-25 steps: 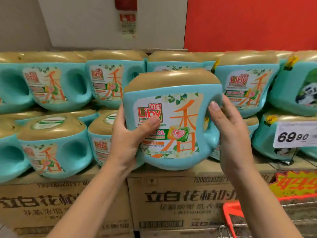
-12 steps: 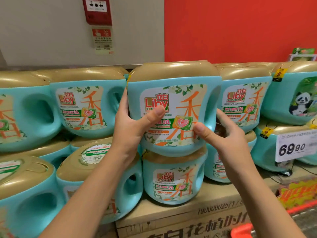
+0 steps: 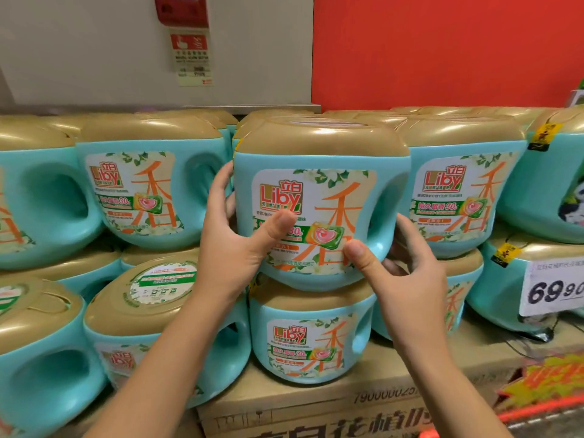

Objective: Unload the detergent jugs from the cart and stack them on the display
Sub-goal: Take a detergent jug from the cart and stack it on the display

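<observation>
On the front label of the held detergent jug (image 3: 328, 191), two thumbs press flat. The thumb of the left hand (image 3: 234, 238) lies across the green band under the Liby logo, and the thumb of the right hand (image 3: 407, 279) sits at the label's lower right corner. The left fingers (image 3: 221, 184) wrap round the jug's left side, their tips hidden behind it. The right fingers (image 3: 407, 229) curl round its right side, just below the moulded handle hole. Both hands are clamped on this one jug, one at each side.

It stands upright in the upper of two rows, gold lid up and label facing near. Its teal base sits on the gold lid of the lower jug (image 3: 303, 336), which stands on a cardboard carton (image 3: 316, 403) printed with dark characters.

Just beside it on the left is an upright neighbour jug (image 3: 142, 191), its handle hole turned toward the held one. Just beside it on the right is a matching jug (image 3: 458, 191), partly behind the right fingers. At lower left a tilted jug (image 3: 164, 282) shows its round lid sticker.

Toward the far right are a panda-printed jug (image 3: 565, 191) and a white price tag (image 3: 553, 286) reading 69.90. Behind the rows, a grey wall panel (image 3: 79, 49) carries a red alarm box (image 3: 180, 7), and a red wall (image 3: 442, 49) fills the right.
</observation>
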Demonstrator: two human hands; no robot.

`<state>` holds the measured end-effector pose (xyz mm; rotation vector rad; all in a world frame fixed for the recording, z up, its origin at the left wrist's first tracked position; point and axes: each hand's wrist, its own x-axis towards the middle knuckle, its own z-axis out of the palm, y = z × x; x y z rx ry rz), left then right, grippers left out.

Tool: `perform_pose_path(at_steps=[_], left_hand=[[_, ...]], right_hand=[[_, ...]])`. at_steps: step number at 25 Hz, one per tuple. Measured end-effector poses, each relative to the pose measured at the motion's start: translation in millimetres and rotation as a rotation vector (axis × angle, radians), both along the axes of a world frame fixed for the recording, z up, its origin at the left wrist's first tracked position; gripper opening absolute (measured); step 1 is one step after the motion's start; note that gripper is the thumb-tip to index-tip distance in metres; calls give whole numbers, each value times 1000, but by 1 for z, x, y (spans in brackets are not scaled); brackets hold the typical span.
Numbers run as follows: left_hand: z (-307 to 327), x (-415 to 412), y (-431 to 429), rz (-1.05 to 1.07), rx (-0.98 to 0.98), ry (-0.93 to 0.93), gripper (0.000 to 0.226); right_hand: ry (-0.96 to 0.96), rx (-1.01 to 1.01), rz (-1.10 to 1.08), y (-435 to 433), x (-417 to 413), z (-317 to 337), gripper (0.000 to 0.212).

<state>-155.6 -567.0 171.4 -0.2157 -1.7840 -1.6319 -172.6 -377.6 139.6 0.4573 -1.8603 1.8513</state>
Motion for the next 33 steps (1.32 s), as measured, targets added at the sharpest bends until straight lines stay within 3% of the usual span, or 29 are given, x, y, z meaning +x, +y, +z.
perform_pose_path(at_steps=[6,14,23,25,28,30,33], left_hand=[[-18,17,4,272,-242,-102,101],[-22,20,18,247,-96,-82,102],[-25,26,39,358,23,-11,86],[-23,30,42,395,7,-39,84],[-29,49,51,466,-1,22,60],[-46,70,59,363,59,105,37],[-88,110,82,78,88,-18,19]], right_hand=[[-2,-20,-55,3,-2,-2,72],[-6,46,-88,5,-3,0,73],[-8,181,-101,6,-2,3,80],[-46,198,-77,11,1,6,72],[-42,179,-82,29,18,-1,39],[-39,131,-87,51,41,-18,20],[-164,78,-180,97,94,-68,14]])
